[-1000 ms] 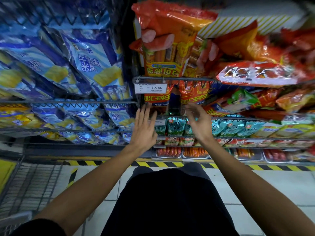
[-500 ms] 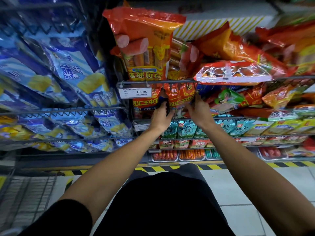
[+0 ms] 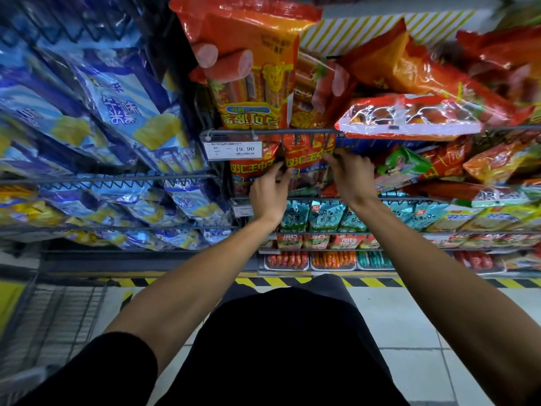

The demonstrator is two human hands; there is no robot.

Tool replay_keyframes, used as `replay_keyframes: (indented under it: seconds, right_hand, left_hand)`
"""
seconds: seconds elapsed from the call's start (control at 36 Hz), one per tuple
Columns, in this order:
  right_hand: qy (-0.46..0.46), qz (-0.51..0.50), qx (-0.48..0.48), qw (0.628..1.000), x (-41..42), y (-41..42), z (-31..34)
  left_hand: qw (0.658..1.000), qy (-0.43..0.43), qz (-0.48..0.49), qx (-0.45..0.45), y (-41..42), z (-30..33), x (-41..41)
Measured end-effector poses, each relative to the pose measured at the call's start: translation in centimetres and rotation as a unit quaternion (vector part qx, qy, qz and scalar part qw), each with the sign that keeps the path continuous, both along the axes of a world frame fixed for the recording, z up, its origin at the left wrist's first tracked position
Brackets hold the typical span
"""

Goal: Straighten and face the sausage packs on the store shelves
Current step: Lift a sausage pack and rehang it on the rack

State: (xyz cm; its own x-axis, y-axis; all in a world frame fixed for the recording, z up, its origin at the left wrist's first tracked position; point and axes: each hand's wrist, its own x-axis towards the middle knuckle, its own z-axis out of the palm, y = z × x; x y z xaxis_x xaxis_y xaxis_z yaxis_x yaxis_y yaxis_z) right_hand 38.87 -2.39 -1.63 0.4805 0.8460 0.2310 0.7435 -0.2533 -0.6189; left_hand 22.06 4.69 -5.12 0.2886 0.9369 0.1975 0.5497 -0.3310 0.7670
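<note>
We have both hands on one red sausage pack (image 3: pixel 307 159) on the second shelf, behind the wire rail (image 3: pixel 275 132). Our left hand (image 3: pixel 268 194) pinches its left edge; our right hand (image 3: pixel 349 178) curls round its right edge. Its neighbour stands upright. To the right, the tumbled packs (image 3: pixel 409 115) look untouched, so most work remains.

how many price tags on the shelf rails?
2. A white price tag reading 19.90 hangs on the rail left of the hands; a second, blurred tag sits one rail lower. Others may be hidden.
</note>
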Motion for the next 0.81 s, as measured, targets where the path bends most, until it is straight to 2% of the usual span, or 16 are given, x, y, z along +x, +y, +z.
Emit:
replay_keyframes:
  seconds: [0.22,0.33,0.44,0.53,0.64,0.81]
  right_hand:
    - [0.048,-0.009,-0.012,0.999,-0.7,0.5,-1.6]
    - [0.074,0.011,-0.083,0.994,-0.5,0.6,-2.0]
    - [0.098,0.046,-0.117,0.987,-0.5,0.8,-1.8]
    - [0.151,0.051,-0.117,0.980,-1.3,1.1,-2.2]
    - [0.167,0.029,-0.098,0.981,-2.3,1.8,-2.7]
    - [0.120,-0.023,-0.066,0.990,-3.1,2.4,-3.7]
  left_hand:
    - [0.998,0.003,-0.002,0.058,1.2,0.2,-2.0]
    - [0.990,0.043,-0.088,0.099,1.5,-0.4,-3.5]
    - [0.954,0.070,-0.187,0.222,1.5,-2.1,-6.2]
    - [0.918,0.156,-0.221,0.289,2.1,-3.1,-7.3]
    - [0.884,0.264,-0.217,0.319,3.2,-3.6,-8.3]
    - [0.880,0.274,-0.217,0.322,4.5,-3.9,-8.9]
